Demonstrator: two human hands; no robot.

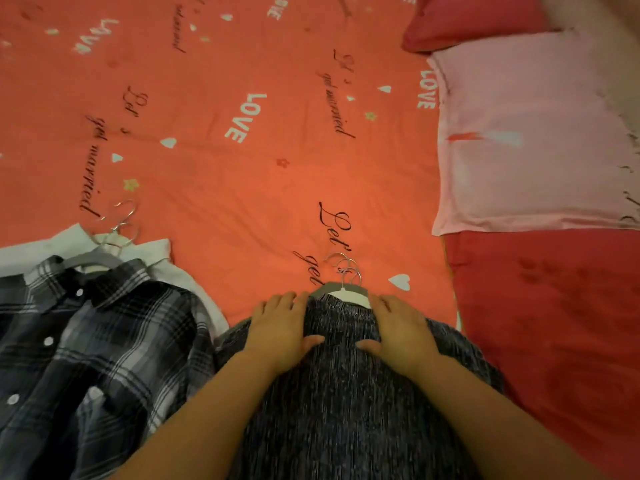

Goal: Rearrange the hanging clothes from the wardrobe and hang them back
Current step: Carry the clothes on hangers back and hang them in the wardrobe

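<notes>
A dark speckled garment [346, 393] is spread flat in the lower centre of the frame, on an orange-red bed sheet [242, 168] printed with white "LOVE" lettering, hearts and dark script. Its neck is carried on stacked hangers [341, 292], one grey and one white. Their metal hooks [344, 266] are pointed toward the top of the frame and rest on the sheet.

The left hand [282, 329] is laid flat on the garment's shoulder, left of centre. Its fingers are extended and slightly spread, with nothing gripped, and the fingertips are placed close to the grey hanger's end. The right hand [398, 329] is laid the same way on the opposite shoulder, palm down and fingers straight, beside the white hanger. Both thumbs are turned inward toward each other and kept apart.

A black-and-white plaid shirt [86, 341] is seen buttoned in the lower left, just beside the dark garment. It is laid over a white garment [162, 252], and more hanger hooks [121, 225] are shown above its collar.

A pink pillow [530, 133] is placed at the right middle, and a red pillow [467, 19] at the upper right. A red cushion [554, 323] is set at the lower right, and the dark garment's edge reaches it.
</notes>
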